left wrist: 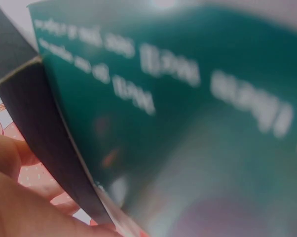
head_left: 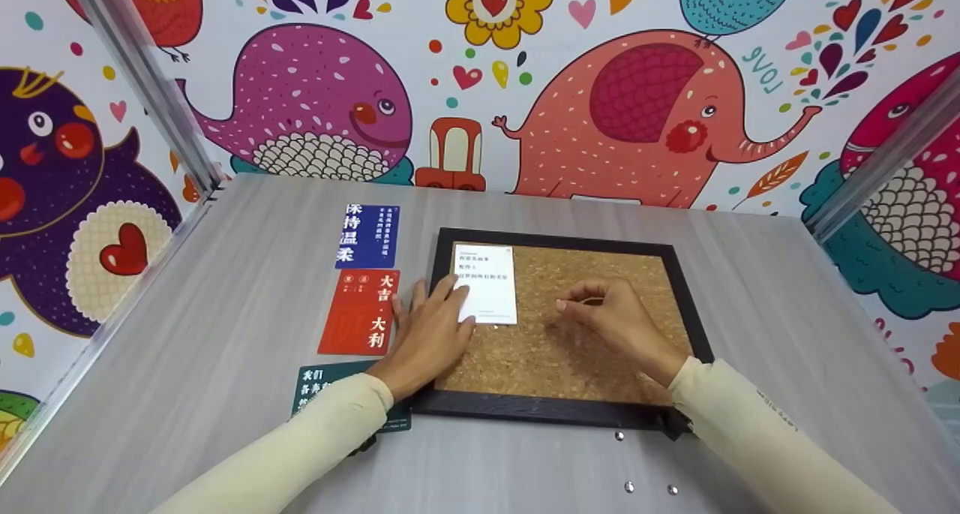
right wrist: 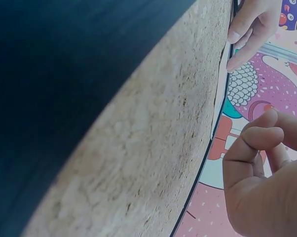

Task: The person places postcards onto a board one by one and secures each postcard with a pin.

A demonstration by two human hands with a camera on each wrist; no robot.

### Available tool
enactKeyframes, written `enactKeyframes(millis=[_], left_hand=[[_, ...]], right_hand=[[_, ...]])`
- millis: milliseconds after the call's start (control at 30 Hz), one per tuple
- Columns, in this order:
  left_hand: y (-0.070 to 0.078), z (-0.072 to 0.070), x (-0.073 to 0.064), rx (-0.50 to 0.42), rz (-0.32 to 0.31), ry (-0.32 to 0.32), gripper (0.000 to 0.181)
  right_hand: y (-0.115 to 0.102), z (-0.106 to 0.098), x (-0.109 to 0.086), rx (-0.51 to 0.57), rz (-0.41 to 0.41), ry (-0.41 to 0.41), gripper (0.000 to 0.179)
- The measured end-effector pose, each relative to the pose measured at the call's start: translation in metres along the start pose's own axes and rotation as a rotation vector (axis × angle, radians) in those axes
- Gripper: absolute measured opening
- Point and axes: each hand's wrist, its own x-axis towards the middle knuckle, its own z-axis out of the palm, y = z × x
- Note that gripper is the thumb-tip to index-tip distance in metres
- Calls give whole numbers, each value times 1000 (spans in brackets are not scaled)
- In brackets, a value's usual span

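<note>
A rectangular brown corkboard in a black frame (head_left: pixel 502 360) lies flat on the grey wood-grain worktop (head_left: pixel 247 334). At ten o'clock on its cork sits a white card (head_left: pixel 491 300) with several lines of black Chinese print; one short line seems to be 配得上, while the faint text near the card's lower edge is too small to read.

The left hand (head_left: pixel 431 334) comes in from seven o'clock, its fingers spread and fairly straight, fingertips resting on the card's nine o'clock edge. The right hand (head_left: pixel 619 319) is at three o'clock over the cork, fingers curled, thumb and forefinger tips together; whether something small is between them I cannot tell.

Beside the frame three more printed cards form a column. At ten o'clock is a blue card (head_left: pixel 367 236) with large white characters 保持温柔. At nine o'clock is a red card (head_left: pixel 352 323) marked 大吉·大利. At eight o'clock is a dark green card (head_left: pixel 322 386) beginning 我们, the rest partly hidden by the cream sleeve (head_left: pixel 300 450); in the left wrist view its white writing is blurred.

At five o'clock, beyond the frame, lie three round silver studs (head_left: pixel 628 487). On the patterned wall (head_left: pixel 487 101), at one o'clock, is the word LOVE, turned about.
</note>
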Motion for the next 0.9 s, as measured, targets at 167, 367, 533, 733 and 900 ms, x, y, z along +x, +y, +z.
enactKeyframes(millis=[167,367,533,733,900], left_hand=[[-1,1,0,6,0,4,49],[-1,2,1,8,-6,-3,51],[0,2,1,11,-11,1,50],[0,2,1,17,-9,-4,50],[-1,2,1,19,1,-2,50]], right_hand=[[0,3,6,16,10,2,13],[-1,7,12,28,37,7,12],[-2,8,19,46,58,7,13],[-2,8,25,51,72,16,12],[-3,7,30,76,66,23,16]])
